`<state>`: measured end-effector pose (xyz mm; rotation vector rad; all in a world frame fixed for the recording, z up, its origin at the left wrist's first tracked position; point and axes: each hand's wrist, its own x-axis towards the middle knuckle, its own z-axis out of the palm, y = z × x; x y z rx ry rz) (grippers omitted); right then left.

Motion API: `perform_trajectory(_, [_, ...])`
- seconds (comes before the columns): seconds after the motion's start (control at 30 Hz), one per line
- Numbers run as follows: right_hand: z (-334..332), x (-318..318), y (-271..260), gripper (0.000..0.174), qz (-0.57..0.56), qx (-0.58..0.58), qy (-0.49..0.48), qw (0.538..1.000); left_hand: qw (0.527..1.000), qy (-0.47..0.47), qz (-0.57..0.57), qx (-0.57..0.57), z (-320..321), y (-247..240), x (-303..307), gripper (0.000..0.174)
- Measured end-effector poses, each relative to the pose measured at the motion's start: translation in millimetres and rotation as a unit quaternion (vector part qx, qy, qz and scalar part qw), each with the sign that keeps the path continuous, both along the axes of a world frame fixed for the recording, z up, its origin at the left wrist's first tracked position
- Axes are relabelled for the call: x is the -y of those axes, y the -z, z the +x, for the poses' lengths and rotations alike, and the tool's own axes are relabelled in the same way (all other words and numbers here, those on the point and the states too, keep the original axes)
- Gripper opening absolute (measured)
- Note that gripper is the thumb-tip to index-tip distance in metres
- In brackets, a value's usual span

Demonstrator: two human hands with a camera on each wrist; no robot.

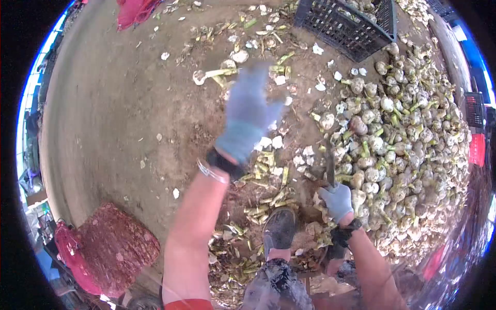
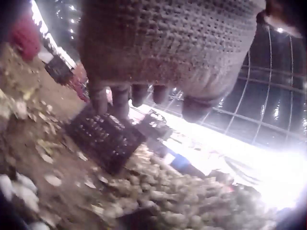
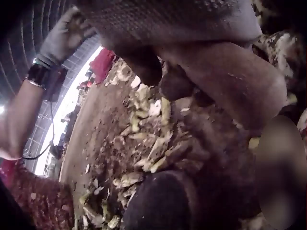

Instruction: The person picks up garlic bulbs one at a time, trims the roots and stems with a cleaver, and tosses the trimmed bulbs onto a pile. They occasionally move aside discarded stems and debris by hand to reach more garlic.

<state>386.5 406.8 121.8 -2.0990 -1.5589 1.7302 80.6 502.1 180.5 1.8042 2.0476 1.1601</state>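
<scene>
My left hand [image 1: 247, 113], in a grey-blue knit glove and blurred by motion, is raised over the dirt floor with its fingers spread and nothing in them. In the left wrist view the gloved fingers [image 2: 160, 93] stretch out toward the black crate. My right hand [image 1: 338, 201], gloved too, grips a knife whose dark blade [image 1: 330, 164] points away from me beside the heap of garlic bulbs [image 1: 392, 150]. The knife's handle is hidden in the curled fingers. Beyond the left hand, a garlic bulb with its stem [image 1: 206, 76] lies on the floor.
A black plastic crate [image 1: 343, 31] with bulbs in it stands at the far right. Cut stems [image 1: 266, 168] and white peel litter the floor around my shoe [image 1: 280, 230]. A dark red mesh sack [image 1: 119, 248] lies at the near left, and another red sack [image 1: 135, 13] at the far side.
</scene>
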Motion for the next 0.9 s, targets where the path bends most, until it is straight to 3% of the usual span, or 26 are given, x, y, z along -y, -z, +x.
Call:
perform_trajectory(0.07, [2, -12, 2, 0.023, -0.041, -0.062, 0.097, 0.993, 0.971, -0.105, -0.174, -0.124, -27, 1, -31, 0.062])
perform_trajectory(0.1, [1, -16, -3, 0.021, -0.058, -0.089, 0.102, 0.989, 0.972, -0.105, -0.173, -0.123, -37, 8, -44, 0.062])
perform_trajectory(0.17, [3, -16, 11, 0.022, -0.075, -0.071, 0.113, 0.988, 0.938, 0.022, -0.163, -0.306, -57, 34, -64, 0.058])
perform_trajectory(0.2, [1, -17, 13, 0.023, -0.092, -0.053, 0.125, 0.987, 0.938, 0.021, -0.166, -0.304, -64, 37, -73, 0.058])
perform_trajectory(0.27, [4, -19, 14, 0.023, -0.106, -0.051, 0.134, 0.984, 0.928, -0.025, -0.325, -0.179, -71, 48, -91, 0.061])
perform_trajectory(0.33, [9, -17, 19, 0.025, -0.059, -0.046, 0.072, 0.995, 0.925, -0.047, -0.337, -0.170, -88, 62, -98, 0.066])
perform_trajectory(0.4, [-1, -25, 4, 0.025, -0.102, -0.032, 0.102, 0.989, 0.885, -0.167, -0.413, -0.138, -108, 77, -103, 0.071])
perform_trajectory(0.47, [7, -17, 22, 0.026, -0.013, -0.049, 0.051, 0.997, 0.885, -0.171, -0.415, -0.120, -123, 92, -89, 0.071])
perform_trajectory(0.6, [-2, -23, 9, 0.026, -0.080, -0.036, 0.097, 0.991, 0.848, -0.180, -0.494, -0.071, -106, 61, -50, 0.072])
perform_trajectory(0.7, [-1, -16, 11, 0.026, -0.060, -0.051, 0.100, 0.992, 0.870, -0.185, -0.440, -0.124, -89, 86, 5, 0.072])
perform_trajectory(0.8, [-10, -15, -2, 0.027, -0.062, -0.023, 0.070, 0.995, 0.887, -0.177, -0.412, -0.107, -79, 82, 38, 0.068])
perform_trajectory(0.83, [-15, -6, 1, 0.027, -0.019, -0.125, 0.124, 0.984, 0.926, -0.165, -0.329, -0.083, -78, 92, 54, 0.064])
perform_trajectory(0.87, [-23, -5, -3, 0.027, -0.017, -0.126, 0.123, 0.984, 0.926, -0.166, -0.327, -0.083, -70, 77, 61, 0.064])
perform_trajectory(0.9, [-30, -5, -7, 0.030, -0.024, -0.144, 0.114, 0.983, 0.942, -0.148, -0.301, -0.001, -60, 63, 69, 0.071])
